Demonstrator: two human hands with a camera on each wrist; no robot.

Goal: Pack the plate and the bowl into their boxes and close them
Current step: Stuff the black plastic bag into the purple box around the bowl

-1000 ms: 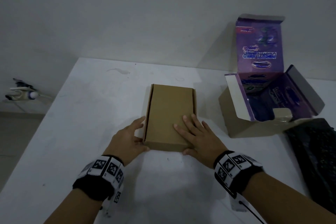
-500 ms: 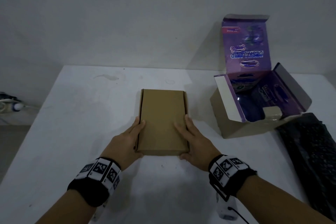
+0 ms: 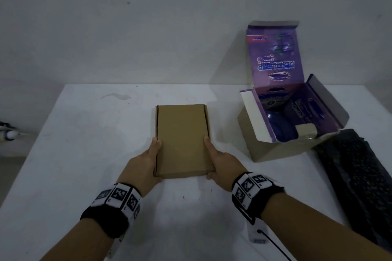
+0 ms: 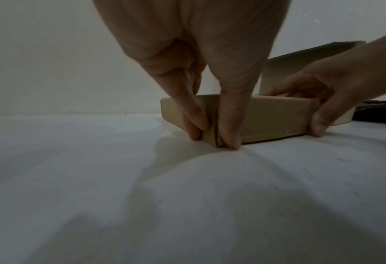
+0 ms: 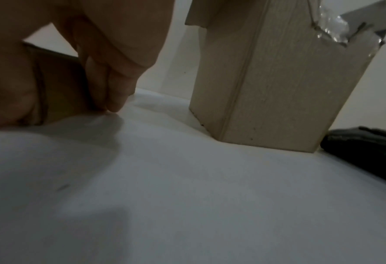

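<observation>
My right hand (image 3: 222, 162) has slid off the lid; with my left hand (image 3: 142, 165), both now clasp the closed brown box (image 3: 182, 140) by its sides, ready to move it.

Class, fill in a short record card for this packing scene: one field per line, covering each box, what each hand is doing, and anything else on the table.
Brown box: flat, lid closed, lying on the white table
Left hand: holds the brown box's left near corner, thumb on the front face
Right hand: holds the right near corner, fingers along the side
Purple box: open, lid flap upright, stands right of the brown box, apart from it
Inside purple box: a dark blue rounded item
Other: black keyboard at the right edge
</observation>
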